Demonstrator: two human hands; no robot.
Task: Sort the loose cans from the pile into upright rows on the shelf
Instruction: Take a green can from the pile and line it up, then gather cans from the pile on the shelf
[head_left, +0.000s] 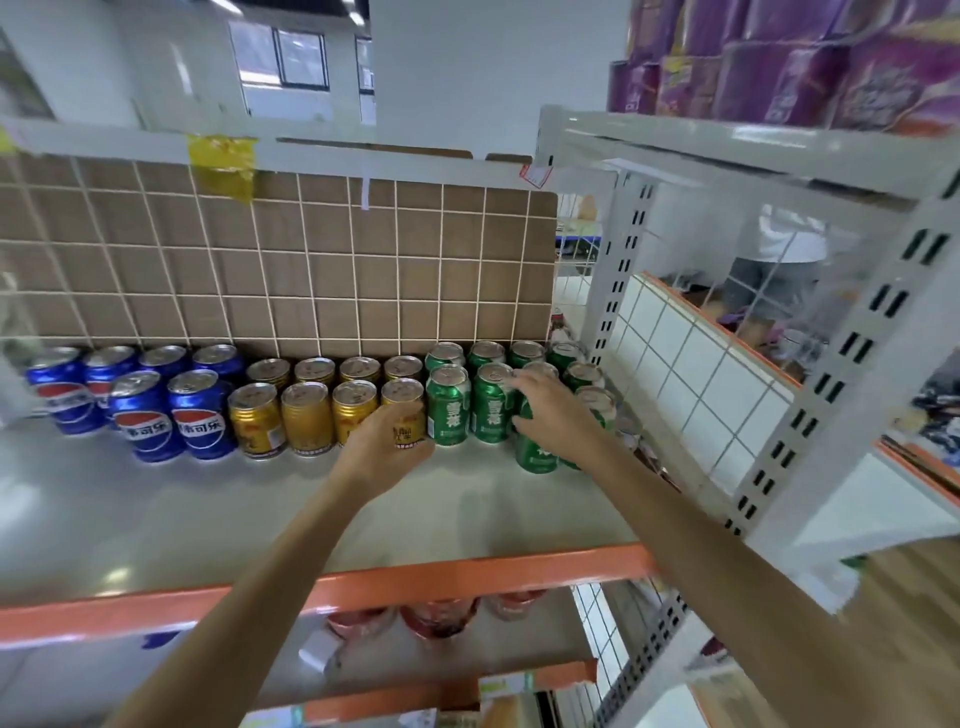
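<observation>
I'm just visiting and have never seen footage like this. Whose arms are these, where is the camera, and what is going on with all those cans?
No machine here: these are a person's two bare arms, filmed by one wide-angle camera worn on their head, looking forward and down. They stand at a store shelf with an orange front edge. On it, cans stand upright in rows by colour: blue cans on the left, gold cans in the middle, green cans on the right. The left hand grips a gold can at the end of the front gold row. The right hand reaches over the green group, curled round a green can at its front. Purple packages sit on a higher shelf at top right.
</observation>
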